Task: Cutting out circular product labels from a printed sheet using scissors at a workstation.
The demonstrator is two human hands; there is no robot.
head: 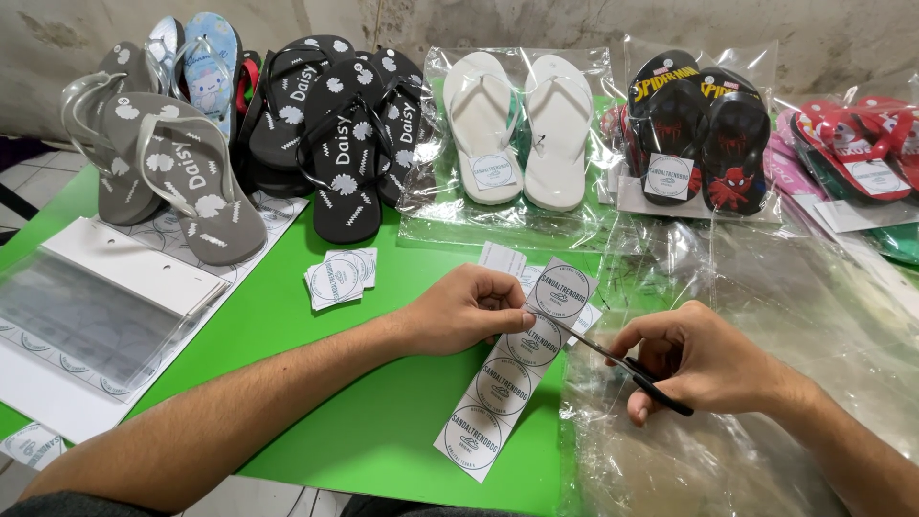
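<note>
My left hand pinches a long white paper strip of round printed labels near its upper end, above the green table. My right hand grips black-handled scissors, whose blades meet the strip just below the top label. The strip hangs diagonally down toward the table's front edge. A small stack of cut square labels lies to the left of my left hand.
Grey, black and light blue flip-flops are piled at back left. White flip-flops in a clear bag, black patterned ones and red ones line the back. Clear plastic bags cover the right; label sheets lie left.
</note>
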